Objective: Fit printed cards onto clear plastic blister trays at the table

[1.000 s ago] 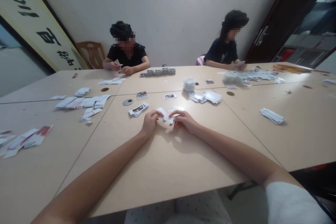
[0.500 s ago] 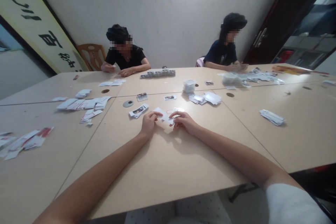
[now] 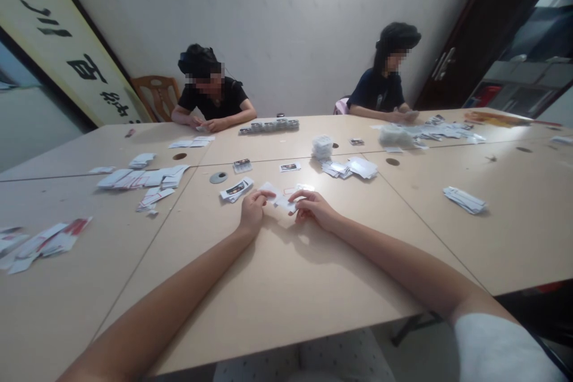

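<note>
Between my two hands a small white paper piece (image 3: 280,199) is held just above the table. My left hand (image 3: 254,210) pinches its left end between thumb and fingers. At its right end my right hand (image 3: 312,209) grips it, the index finger over the top. Left of my hands lies a small stack of white cards with dark printed pictures (image 3: 237,190). Just beyond my right hand is a shiny clear-and-white piece (image 3: 304,187), partly hidden by the fingers. Farther off lie a single printed card (image 3: 290,166) and a clear plastic box with a dark label (image 3: 242,165).
Piles of white paper pieces (image 3: 143,177) lie at left, more (image 3: 42,246) at the near left. A stack of clear trays (image 3: 322,147) stands beyond my right hand beside white cards (image 3: 362,168). Two people (image 3: 217,98) (image 3: 380,89) sit across the table, handling small pieces.
My hands and the paper stay almost in place. The person across at left has brought both hands together on the table; the person at right has shifted their hands slightly.
</note>
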`<state>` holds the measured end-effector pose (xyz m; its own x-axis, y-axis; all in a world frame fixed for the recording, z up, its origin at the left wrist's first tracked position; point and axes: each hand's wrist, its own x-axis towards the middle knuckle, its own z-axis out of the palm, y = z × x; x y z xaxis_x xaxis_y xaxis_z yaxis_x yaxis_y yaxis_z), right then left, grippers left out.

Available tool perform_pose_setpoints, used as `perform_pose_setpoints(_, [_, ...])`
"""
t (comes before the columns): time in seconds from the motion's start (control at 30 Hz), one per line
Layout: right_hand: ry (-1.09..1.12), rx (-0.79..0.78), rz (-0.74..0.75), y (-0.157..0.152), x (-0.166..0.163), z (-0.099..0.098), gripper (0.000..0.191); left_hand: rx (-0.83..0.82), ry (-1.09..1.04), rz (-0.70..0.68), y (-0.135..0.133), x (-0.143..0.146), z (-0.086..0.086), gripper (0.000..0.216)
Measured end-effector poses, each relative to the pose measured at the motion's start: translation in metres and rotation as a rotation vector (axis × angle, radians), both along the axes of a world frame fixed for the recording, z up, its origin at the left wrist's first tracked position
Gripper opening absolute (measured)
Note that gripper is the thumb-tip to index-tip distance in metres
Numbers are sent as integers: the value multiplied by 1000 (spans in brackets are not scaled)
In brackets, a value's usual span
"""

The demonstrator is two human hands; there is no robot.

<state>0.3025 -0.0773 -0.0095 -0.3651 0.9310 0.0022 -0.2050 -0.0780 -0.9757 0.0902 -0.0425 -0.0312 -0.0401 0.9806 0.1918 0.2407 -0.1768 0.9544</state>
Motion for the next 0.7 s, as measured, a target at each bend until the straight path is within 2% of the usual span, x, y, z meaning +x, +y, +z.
perform_pose_setpoints(0.57, [-3,-22,-7,0,0,-1,23,42,78,38,5,-6,1,29])
perform_pose_setpoints(0.7, [10,10,-120,0,-2,-6,19,124,149,14,-1,-3,7,26])
